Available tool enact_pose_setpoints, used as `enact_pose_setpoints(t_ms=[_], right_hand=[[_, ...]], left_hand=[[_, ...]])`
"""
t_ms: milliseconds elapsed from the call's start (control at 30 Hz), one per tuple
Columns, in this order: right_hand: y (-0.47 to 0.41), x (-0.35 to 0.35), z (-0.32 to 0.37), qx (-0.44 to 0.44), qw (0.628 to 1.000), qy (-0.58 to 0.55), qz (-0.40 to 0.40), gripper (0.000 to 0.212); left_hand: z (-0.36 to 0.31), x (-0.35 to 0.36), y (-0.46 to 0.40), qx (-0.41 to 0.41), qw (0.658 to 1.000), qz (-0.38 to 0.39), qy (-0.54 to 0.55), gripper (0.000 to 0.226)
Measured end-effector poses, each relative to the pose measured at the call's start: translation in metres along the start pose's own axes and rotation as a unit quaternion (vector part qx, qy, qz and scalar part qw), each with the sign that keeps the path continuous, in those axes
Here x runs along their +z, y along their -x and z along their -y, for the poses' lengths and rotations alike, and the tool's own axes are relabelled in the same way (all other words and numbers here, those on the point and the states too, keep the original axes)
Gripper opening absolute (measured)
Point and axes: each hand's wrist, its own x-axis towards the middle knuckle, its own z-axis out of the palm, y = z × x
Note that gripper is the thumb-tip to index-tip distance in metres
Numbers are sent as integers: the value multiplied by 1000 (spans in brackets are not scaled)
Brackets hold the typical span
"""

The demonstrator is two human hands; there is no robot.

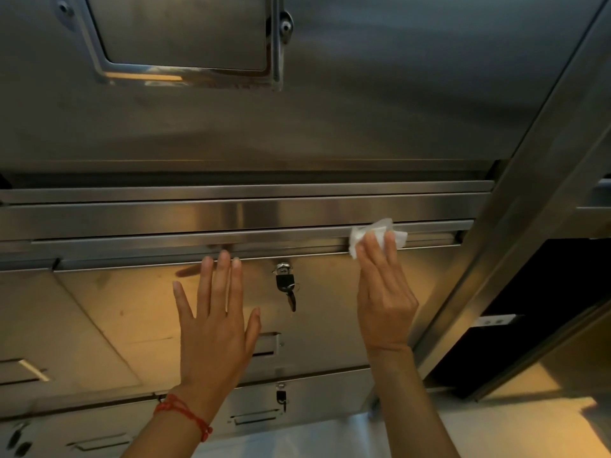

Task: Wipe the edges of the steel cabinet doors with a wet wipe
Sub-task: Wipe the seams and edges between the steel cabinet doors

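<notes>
Left wrist: a red string bracelet [185, 412] is worn on it.
Left hand [216, 320]: laid flat with fingers straight and spread on the steel cabinet door [139, 305], fingertips just below the door's top edge, left of the lock.
Right hand [383, 292]: fingers held straight and pressed onto the wet wipe [372, 234]; nothing is gripped.
Wet wipe: crumpled, white, pressed against the door's top edge near its right end, close to the vertical steel post [515, 206].
Lock: a key [287, 285] is hung in it, between the two hands.
Open room: the top edge is left bare between the hands.
Above: a horizontal rail [231, 213] and an upper steel panel [363, 94] with a framed hatch [185, 34] are seen.
</notes>
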Motion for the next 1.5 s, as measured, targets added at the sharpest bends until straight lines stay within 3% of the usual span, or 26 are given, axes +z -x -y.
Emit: enact_pose_setpoints(t_ms=[300,667,967,1300,1500], right_hand=[[2,0,-13,-8,1000,-7,-4,29],[-1,-5,-22,64,998,8,-15,24],[-2,-11,-49,44,998,34,-7,24],[-14,-15,-58,-67,997,44,14,27],[-19,-13,-66,-90,996,26,6,21]], left_hand=[[-1,-1,-1,-9,1000,6,10,66],[-2,-2,-2,-9,1000,5,14,67],[-5,2,-2,-11,1000,-16,22,68],[-7,8,-2,-10,999,-38,6,69],[-4,11,-2,2,998,-56,-6,69]])
